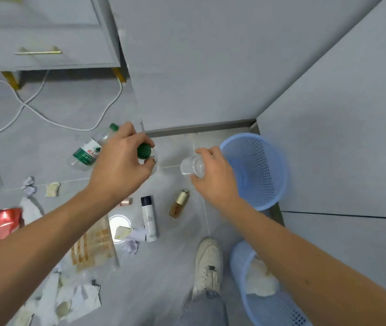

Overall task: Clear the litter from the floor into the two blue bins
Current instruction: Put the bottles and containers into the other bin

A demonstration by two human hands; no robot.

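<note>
My left hand point(121, 161) grips a clear bottle by its dark green cap point(144, 151), held above the floor. My right hand point(213, 171) holds a clear plastic cup point(192, 165) just left of the far blue bin point(261, 175), which looks empty. The near blue bin point(239, 262) at my right holds white crumpled paper. On the floor lie a clear water bottle with a green label point(86, 151), a white spray bottle point(149, 220), a small amber bottle point(179, 204), a red can point(7, 222), and crumpled tissues point(69, 300).
A grey cabinet with gold legs point(46, 43) stands at the back left, with white cables point(46, 114) trailing over the floor. Grey walls enclose the corner behind the bins. My white shoe point(208, 262) stands beside the near bin. A torn clear wrapper point(93, 243) lies mid-floor.
</note>
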